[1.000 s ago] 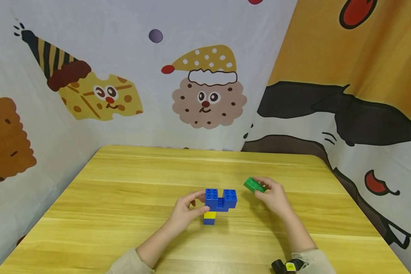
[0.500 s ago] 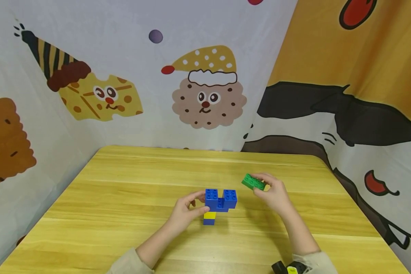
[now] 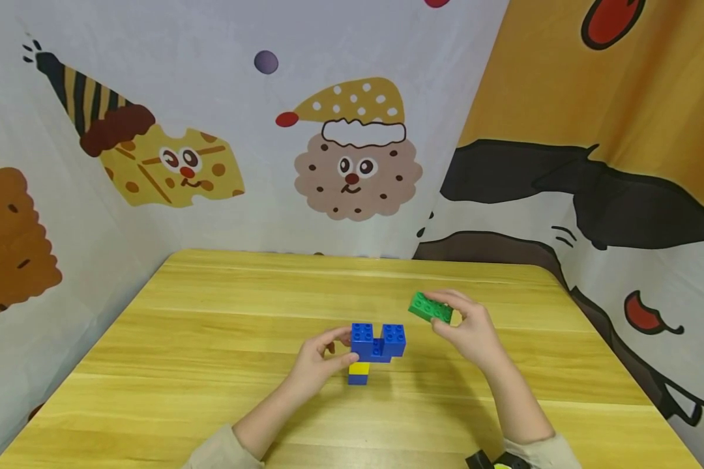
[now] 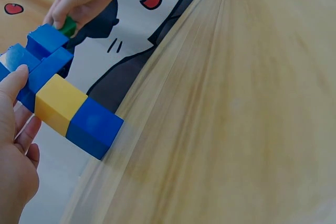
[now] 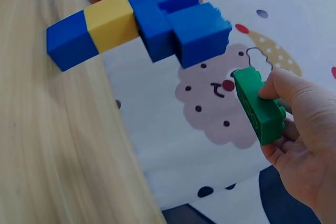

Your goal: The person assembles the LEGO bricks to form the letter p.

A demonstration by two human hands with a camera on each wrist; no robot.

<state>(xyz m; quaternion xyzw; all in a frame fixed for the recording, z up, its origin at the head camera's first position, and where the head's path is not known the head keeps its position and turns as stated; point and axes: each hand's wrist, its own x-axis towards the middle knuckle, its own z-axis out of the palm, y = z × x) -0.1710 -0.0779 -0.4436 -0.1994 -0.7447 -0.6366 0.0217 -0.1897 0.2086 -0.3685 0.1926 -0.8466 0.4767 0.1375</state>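
A small tower of toy building bricks stands upright on the table. Its base is a blue brick (image 4: pixel 94 127), above that sits a yellow brick (image 4: pixel 60 103), then a longer blue brick bearing two blue bricks (image 3: pixel 394 339) with a gap between them. My left hand (image 3: pixel 322 357) pinches the tower's upper left side between thumb and fingers. To the right, my right hand (image 3: pixel 468 329) holds a green brick (image 3: pixel 429 307) in the air, studs up, apart from the tower. Thumb and fingers grip the green brick's ends in the right wrist view.
The wooden table (image 3: pixel 223 312) spreads around the tower. Behind it hangs a printed curtain (image 3: pixel 211 58) with cartoon figures. A black device (image 3: pixel 493 460) sits at my right wrist near the front edge.
My right hand has lifted the green brick slightly, moving it a little to the left and away from me. The left hand and the tower have stayed put.
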